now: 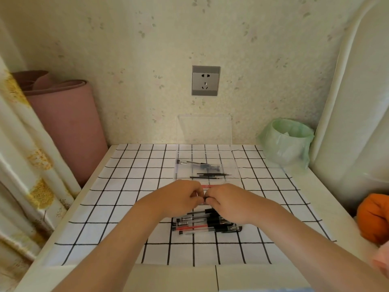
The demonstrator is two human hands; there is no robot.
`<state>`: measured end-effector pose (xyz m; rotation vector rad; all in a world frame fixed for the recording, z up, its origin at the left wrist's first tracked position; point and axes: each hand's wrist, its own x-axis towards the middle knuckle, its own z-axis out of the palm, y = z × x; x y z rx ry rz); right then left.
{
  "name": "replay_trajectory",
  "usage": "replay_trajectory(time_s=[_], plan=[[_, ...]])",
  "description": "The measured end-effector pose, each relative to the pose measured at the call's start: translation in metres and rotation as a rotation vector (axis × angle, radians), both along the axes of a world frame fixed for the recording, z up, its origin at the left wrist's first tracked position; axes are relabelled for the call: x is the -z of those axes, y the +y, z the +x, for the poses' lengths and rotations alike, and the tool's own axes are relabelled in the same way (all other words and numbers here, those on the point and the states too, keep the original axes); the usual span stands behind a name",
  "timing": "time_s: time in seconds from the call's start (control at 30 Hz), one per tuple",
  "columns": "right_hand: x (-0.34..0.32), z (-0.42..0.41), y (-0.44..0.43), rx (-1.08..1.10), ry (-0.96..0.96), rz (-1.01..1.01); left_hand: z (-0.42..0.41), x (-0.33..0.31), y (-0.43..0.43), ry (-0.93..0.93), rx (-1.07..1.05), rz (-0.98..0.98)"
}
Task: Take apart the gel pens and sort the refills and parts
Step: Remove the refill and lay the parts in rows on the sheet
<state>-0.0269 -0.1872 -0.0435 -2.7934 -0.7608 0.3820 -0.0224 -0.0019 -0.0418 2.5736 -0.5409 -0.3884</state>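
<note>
White grid cloth [130,186] over a table, pale floral wall behind with a grey socket [205,80] at upper centre. Rolled pink mat [67,127] at left, green-bagged bin [288,140] at upper right, orange object [374,218] at right edge.

Left hand [179,199] and right hand [229,204] meet at frame centre, fingers of both curled, fingertips pinching a small dark piece [205,199] between them. The rest of it is hidden, so its axis can't be told. A short red strip [207,186] shows just above the knuckles, long axis left-right; can't tell if it is held or lying on the cloth.

Pile of gel pens [189,223] on the cloth just below the hands, partly under the right wrist, long axes roughly left-right, black caps at the right end, clear barrels to the left. One in the pile has red ink.

Clear tray [235,165] above the hands holds thin black refills [208,175], axes left-right, tips to the right, plus dark small parts [207,166] behind them
</note>
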Motion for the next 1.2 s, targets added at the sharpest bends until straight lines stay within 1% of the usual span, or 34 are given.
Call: replay_trajectory(time_s=[0.13,0.3,0.47,0.63,0.7,0.83,0.97,1.1,1.2], plan=[[0.004,0.0,0.002,-0.001,0.03,-0.039,0.0,0.002,-0.003,-0.067,0.037,0.024],[0.005,0.0,0.003,0.004,-0.034,0.028,0.001,-0.002,0.002,-0.062,0.041,-0.013],[0.005,0.0,0.005,-0.04,-0.103,0.037,0.002,-0.004,0.008,-0.051,0.052,-0.023],[0.001,0.002,0.001,-0.031,-0.128,0.062,0.004,-0.005,0.009,-0.047,0.031,-0.061],[0.001,0.002,-0.003,0.008,-0.118,0.073,0.005,-0.004,0.01,-0.055,0.017,-0.037],[0.002,0.006,-0.018,0.076,-0.031,0.038,0.009,-0.003,0.02,-0.059,-0.063,0.047],[0.005,0.016,-0.033,0.149,0.044,-0.039,0.012,-0.003,0.028,-0.056,-0.106,0.103],[0.011,0.015,-0.041,0.147,0.018,-0.104,0.01,-0.003,0.026,-0.018,-0.109,0.099],[0.015,0.015,-0.043,0.153,0.005,-0.1,0.008,-0.003,0.022,0.0,-0.075,0.098]])
